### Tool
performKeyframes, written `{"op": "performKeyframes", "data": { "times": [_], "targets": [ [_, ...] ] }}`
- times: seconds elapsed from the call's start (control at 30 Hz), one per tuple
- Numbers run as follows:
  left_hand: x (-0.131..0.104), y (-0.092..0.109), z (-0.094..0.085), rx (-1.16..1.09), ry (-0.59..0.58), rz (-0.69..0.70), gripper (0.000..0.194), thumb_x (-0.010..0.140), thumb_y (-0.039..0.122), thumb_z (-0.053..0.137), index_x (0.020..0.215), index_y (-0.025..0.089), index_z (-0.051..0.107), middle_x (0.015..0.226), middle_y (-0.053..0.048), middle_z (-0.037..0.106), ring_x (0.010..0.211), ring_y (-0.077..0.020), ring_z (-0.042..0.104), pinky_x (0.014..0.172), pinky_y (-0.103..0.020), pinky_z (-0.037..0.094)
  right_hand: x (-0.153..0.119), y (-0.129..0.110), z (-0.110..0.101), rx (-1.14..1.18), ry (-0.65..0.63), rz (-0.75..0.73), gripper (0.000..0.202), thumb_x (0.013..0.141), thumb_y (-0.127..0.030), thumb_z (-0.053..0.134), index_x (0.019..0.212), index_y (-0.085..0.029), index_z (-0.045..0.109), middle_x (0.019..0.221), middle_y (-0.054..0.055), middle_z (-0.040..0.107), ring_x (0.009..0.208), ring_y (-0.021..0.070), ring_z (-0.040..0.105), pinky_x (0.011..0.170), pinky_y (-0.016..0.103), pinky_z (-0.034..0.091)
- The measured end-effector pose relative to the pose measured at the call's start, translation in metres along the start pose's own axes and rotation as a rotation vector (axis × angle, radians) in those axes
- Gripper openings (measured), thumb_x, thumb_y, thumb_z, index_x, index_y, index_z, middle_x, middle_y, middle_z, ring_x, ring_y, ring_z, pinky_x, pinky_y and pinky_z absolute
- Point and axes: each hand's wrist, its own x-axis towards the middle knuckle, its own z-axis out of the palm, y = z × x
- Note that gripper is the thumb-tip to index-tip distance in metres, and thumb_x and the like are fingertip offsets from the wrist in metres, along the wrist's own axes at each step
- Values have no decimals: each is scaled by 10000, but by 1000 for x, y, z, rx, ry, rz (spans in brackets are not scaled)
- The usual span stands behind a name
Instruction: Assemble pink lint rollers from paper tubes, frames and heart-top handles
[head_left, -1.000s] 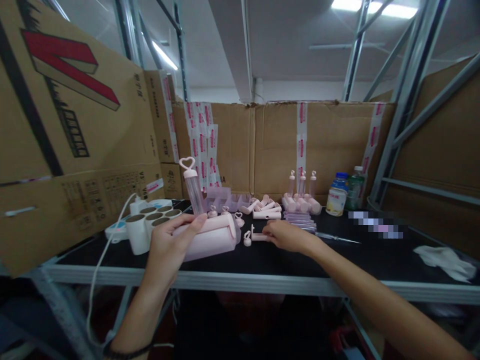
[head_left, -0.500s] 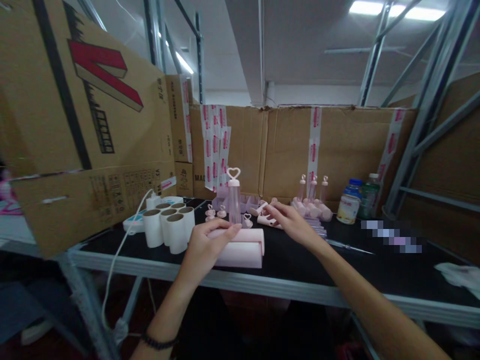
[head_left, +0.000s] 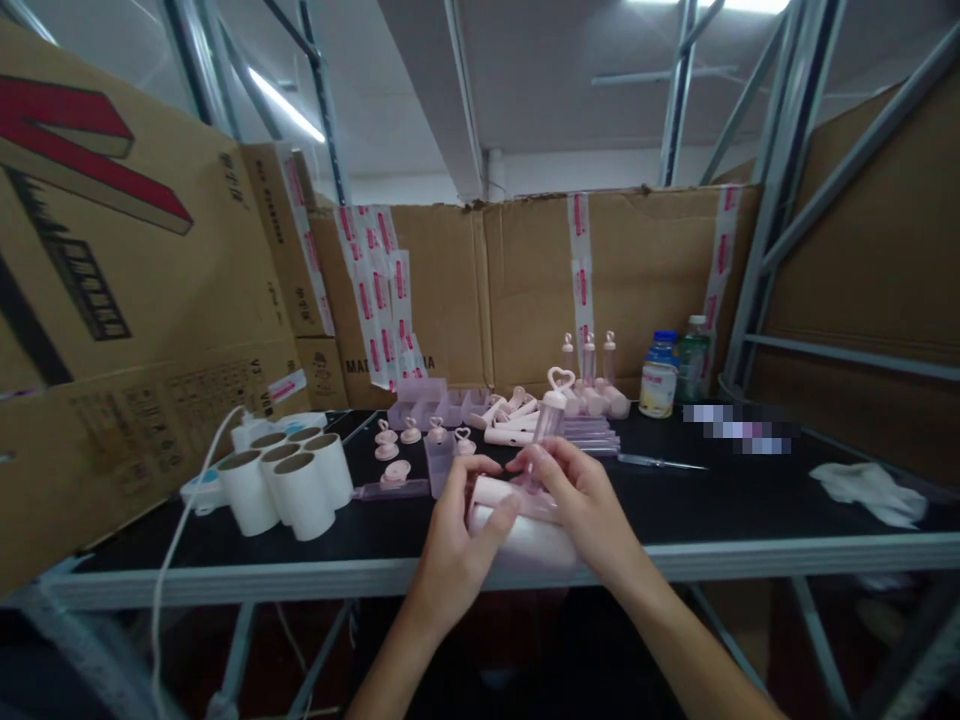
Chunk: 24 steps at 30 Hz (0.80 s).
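A pale pink plastic case [head_left: 525, 535] with rounded sides is held over the table's front edge. My left hand [head_left: 461, 535] is closed round its left end, thumb across the top. My right hand [head_left: 592, 500] is closed on its right end, with the fingertips bunched over the top. Whether a small part sits under those fingertips is hidden. Just behind the fingers rises a clear pink tube [head_left: 549, 420] with a heart-shaped ring [head_left: 560, 379], leaning right. Behind my hands lie pink handle-like parts [head_left: 514, 420] and a heart-topped cap [head_left: 464, 440].
Several white cardboard tubes [head_left: 301, 495] stand at left beside a power strip [head_left: 206, 490] with a white cable. Several pink caps [head_left: 386, 440] and a purple tray [head_left: 427, 400] lie mid-table. Clear tubes [head_left: 592, 435], a screwdriver [head_left: 660, 462], bottles [head_left: 660, 375] and a white cloth [head_left: 870, 492] are to the right.
The view has turned right. My right hand has come from the pink parts onto the case. The case has left its spot on the table and come nearer, and its heart-topped tube now tilts.
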Motion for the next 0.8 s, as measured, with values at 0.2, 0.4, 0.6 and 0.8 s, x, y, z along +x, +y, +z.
{"op": "performKeyframes", "data": {
  "times": [0.2,0.4,0.6,0.8],
  "targets": [
    [6,-3,6,-115,-168,-11,619,876,346,716,1422,253,438,1423,-121,565,1269,-275,596,1059,-369,489,10,-1,-22,41,103,-7,387,948,-558,601,927,-187,707,912,52,754,826,196,663,798,297,498],
    [4,-13,15,85,-156,30,438,905,344,692,1316,244,575,1166,-96,656,1114,-253,653,1008,-404,520,20,-3,-59,166,570,-135,388,936,-554,630,996,-179,709,951,54,748,884,188,678,853,314,510],
    [6,-21,36,538,-107,262,84,874,245,716,956,230,709,1108,-92,663,1110,-294,625,1022,-507,504,26,-10,-91,296,788,-209,423,898,-591,660,987,-179,694,969,65,742,900,193,713,859,353,569],
    [32,-20,60,658,135,326,381,882,129,633,1253,219,636,1348,-141,595,1372,-365,480,1172,-601,367,21,-14,-74,379,705,-152,411,903,-584,660,1030,-194,686,1036,67,747,956,205,725,860,354,595]
  ]
}}
